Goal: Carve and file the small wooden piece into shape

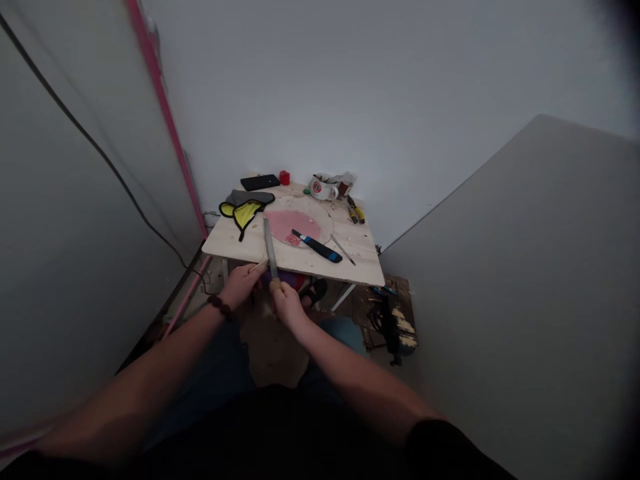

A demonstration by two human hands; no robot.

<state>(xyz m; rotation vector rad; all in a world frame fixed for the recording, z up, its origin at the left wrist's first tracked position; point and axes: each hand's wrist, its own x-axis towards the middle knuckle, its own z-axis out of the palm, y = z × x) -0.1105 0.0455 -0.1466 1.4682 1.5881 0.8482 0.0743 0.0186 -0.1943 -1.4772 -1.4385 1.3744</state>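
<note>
My right hand (289,305) is closed round the wooden handle of a flat metal file (271,248), whose blade points away over the table's front edge. Beside it, my left hand (241,285) pinches a thin, pale wooden stick (259,265) close to the file; whether the two touch I cannot tell. On the table (235,241), a utility knife (320,247) with a black and blue handle lies partly across a round board (295,220) with a pink patch. A thin metal tool (343,249) rests to the knife's right.
A grey and yellow cloth (245,210) lies at the table's left, with a black phone (260,182) and a red object (285,177) behind. A white mug (323,188) and yellow-black pliers (356,211) are at the back right. Walls enclose the table; a dark cable (100,150) hangs left.
</note>
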